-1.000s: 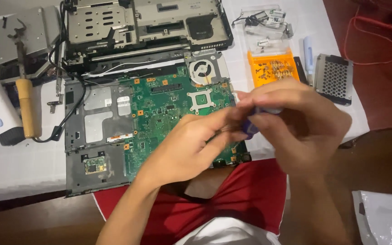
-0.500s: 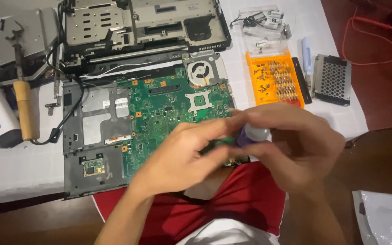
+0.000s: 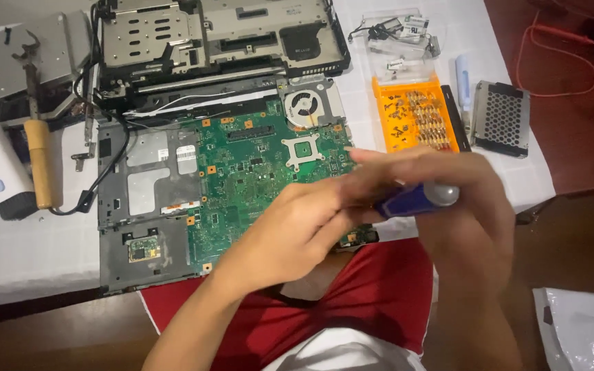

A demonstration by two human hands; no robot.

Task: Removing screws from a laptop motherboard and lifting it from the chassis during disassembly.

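Together — both hands (image 3: 379,206) closed round blue screwdriver (image 3: 417,198)

**Bare forearms, red and white clothing**

Both arms are bare from the hands to the lower edge of the head view, with no sleeves, watch, rings or gloves showing. The left hand (image 3: 297,230) and the right hand (image 3: 462,206) are blurred, so nails and finer marks cannot be told. Below the hands lies red cloth (image 3: 372,295) across the lap, with soft folds. Under it, at the bottom edge, shows a white garment (image 3: 338,354).
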